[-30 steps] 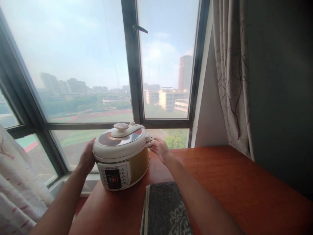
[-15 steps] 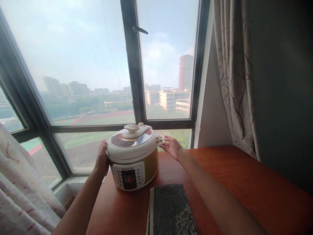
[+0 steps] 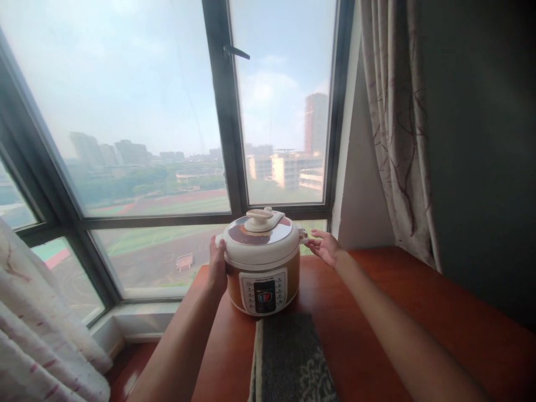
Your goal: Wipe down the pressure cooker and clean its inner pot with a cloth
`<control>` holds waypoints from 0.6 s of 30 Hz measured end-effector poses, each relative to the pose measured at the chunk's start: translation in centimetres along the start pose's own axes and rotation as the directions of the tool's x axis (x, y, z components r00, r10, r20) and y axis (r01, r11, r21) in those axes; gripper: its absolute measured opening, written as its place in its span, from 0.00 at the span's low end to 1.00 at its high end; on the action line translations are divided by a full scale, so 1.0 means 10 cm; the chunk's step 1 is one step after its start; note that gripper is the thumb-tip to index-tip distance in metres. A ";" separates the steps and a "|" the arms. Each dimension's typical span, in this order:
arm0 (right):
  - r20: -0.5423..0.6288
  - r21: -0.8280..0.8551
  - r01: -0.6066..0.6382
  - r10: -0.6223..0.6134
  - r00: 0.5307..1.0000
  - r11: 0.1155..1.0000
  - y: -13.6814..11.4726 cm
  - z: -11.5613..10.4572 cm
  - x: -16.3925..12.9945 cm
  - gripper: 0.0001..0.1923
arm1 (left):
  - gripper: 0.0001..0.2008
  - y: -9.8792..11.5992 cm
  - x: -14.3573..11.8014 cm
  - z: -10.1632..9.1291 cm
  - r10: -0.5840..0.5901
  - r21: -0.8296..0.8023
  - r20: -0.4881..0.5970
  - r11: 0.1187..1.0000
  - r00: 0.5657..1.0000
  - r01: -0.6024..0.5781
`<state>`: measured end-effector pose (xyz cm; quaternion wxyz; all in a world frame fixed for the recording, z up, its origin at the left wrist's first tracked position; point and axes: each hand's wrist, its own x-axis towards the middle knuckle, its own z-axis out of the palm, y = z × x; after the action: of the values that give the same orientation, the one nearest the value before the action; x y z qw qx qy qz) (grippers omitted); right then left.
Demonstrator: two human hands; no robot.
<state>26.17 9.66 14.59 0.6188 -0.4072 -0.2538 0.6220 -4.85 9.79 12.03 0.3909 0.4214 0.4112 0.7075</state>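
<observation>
One electric pressure cooker (image 3: 262,262), cream lid and gold body, upright on the red-brown desk (image 3: 402,312) near the window (image 3: 167,111), control panel facing the camera. Left hand (image 3: 218,267): grip flat against the cooker's left side. Right hand (image 3: 325,247): fingers loosely spread, touching the right side handle. Grey patterned mat (image 3: 291,363) lies just before the cooker.
</observation>
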 end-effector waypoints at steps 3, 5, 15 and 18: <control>-0.029 -0.011 0.004 -0.004 1.000 1.000 -0.06 -0.11 -0.04 0.07 | 0.40 0.01 -0.10 0.12 -0.027 -0.016 0.020 0.999 0.999 0.028; -0.044 -0.021 -0.006 0.005 0.999 1.000 -0.10 -0.17 -0.06 0.06 | 0.40 0.01 -0.15 0.17 -0.030 -0.007 0.019 1.000 0.999 0.030; -0.047 -0.059 -0.032 0.030 0.998 0.998 -0.26 -0.45 -0.30 0.07 | 0.39 0.09 -0.42 0.35 -0.072 -0.044 0.058 0.996 0.996 0.074; -0.050 -0.058 -0.019 0.017 0.999 0.998 -0.27 -0.52 -0.35 0.07 | 0.39 0.08 -0.51 0.37 -0.080 -0.060 0.068 0.995 0.994 0.084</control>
<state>31.65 5.51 14.68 0.6071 -0.4424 -0.2529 0.6097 0.07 5.81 12.49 0.4459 0.4149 0.3925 0.6892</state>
